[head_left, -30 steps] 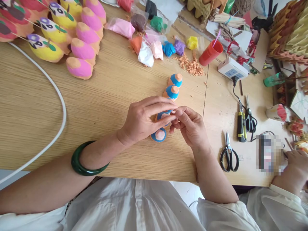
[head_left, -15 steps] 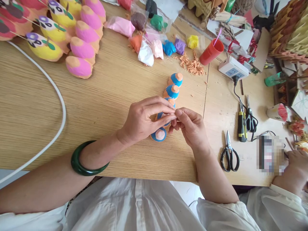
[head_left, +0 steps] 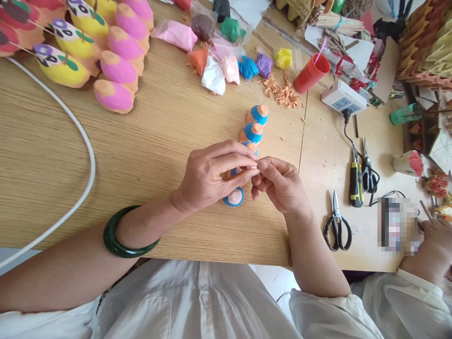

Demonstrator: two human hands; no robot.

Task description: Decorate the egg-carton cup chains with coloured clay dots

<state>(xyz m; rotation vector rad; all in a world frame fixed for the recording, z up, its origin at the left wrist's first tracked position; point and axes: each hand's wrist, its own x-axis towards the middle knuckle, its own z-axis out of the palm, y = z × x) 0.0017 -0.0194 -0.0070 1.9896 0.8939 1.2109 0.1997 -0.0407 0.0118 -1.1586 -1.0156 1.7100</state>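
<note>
Over a row of blue-and-orange egg-carton cups [head_left: 254,133] on the table, my two hands meet at the fingertips. My left hand [head_left: 208,176], with a dark green bangle [head_left: 115,235] on its forearm, pinches thumb against fingers. Thumb and forefinger of my right hand [head_left: 284,186] press together at the same spot. Whatever lies between them is too small and covered to name; a pale speck shows there. The nearest cup carries a pale pink disc [head_left: 235,197] on its tip. My hands hide the middle of the row.
Bagged coloured clay, including a white lump [head_left: 213,77], lies at the back near orange shavings [head_left: 282,92] and a red cup [head_left: 311,73]. Painted cups [head_left: 115,96] stand back left. To the right are scissors [head_left: 337,223], a power strip [head_left: 344,99] and another person's hand [head_left: 436,235].
My hands stay joined at the fingertips in nearly the same place, with only a slight shift of the fingers. The whole view has moved a little.
</note>
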